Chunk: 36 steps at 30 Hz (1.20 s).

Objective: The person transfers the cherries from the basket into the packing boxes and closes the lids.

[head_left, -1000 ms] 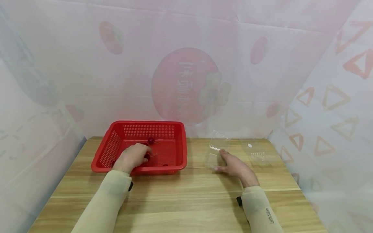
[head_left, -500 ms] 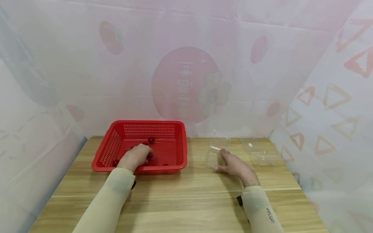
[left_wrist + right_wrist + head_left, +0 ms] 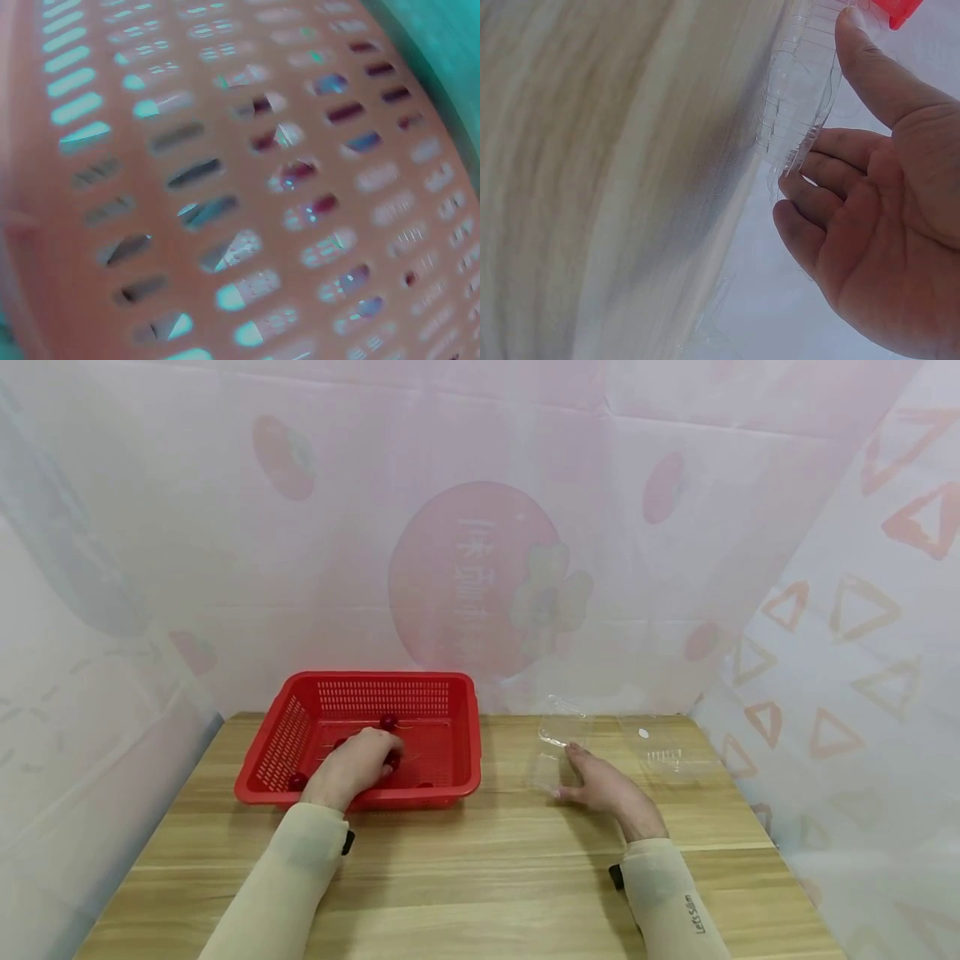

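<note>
My left hand (image 3: 352, 764) reaches over the near rim into the red plastic basket (image 3: 468, 735), fingers bent down around a dark red cherry (image 3: 392, 761). Other cherries lie in the basket, one near the far side (image 3: 388, 722) and one by the near left corner (image 3: 297, 782). In the left wrist view the basket's slotted wall (image 3: 247, 165) hides that hand. To the right, a clear plastic clamshell box (image 3: 551, 770) stands with its lid raised. My right hand (image 3: 607, 789) holds its side; in the right wrist view the thumb (image 3: 877, 67) and bent fingers span the box (image 3: 799, 90).
Another clear plastic box (image 3: 663, 756) sits at the right rear of the wooden table (image 3: 480, 877). Printed cloth walls (image 3: 487, 443) close off the back and both sides.
My left hand has shifted slightly right inside the basket, and the cherry at its fingertips has moved with it. A cherry at the near left corner has come into view. My right hand stays put.
</note>
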{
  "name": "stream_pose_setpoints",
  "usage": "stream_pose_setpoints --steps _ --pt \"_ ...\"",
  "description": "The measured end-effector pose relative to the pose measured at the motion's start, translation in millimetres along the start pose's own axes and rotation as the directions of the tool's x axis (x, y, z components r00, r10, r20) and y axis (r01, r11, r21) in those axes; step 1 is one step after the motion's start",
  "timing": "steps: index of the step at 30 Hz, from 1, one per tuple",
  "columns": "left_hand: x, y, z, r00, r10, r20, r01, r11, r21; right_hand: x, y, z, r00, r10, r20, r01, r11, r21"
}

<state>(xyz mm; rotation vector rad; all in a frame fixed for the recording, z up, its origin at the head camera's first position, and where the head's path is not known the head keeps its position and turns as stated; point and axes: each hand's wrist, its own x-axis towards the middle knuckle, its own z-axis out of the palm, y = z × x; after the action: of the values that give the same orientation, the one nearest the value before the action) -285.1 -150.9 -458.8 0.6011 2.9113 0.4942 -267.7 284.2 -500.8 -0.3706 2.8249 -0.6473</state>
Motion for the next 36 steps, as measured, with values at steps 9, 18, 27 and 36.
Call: stream_pose_setpoints --steps 9,18,27,36 --pt "-4.6 18.0 1.9 0.991 0.070 -0.117 -0.073 0.997 -0.020 12 23 9 0.999 -0.033 0.000 0.033 0.998 0.045" --pt "-3.9 43.7 5.4 0.983 0.073 -0.166 -0.084 0.995 -0.057 2 1 4 1.000 0.015 0.001 -0.015 1.000 0.010" --pt "3.3 69.5 7.9 0.976 0.090 -0.197 -0.110 0.990 -0.092 2 1 4 1.000 0.017 -0.002 -0.017 1.000 0.020" --pt "8.8 95.6 9.3 0.969 0.085 -0.233 -0.117 0.985 -0.130 0 -1 0 1.000 0.020 -0.001 -0.020 1.000 0.019"
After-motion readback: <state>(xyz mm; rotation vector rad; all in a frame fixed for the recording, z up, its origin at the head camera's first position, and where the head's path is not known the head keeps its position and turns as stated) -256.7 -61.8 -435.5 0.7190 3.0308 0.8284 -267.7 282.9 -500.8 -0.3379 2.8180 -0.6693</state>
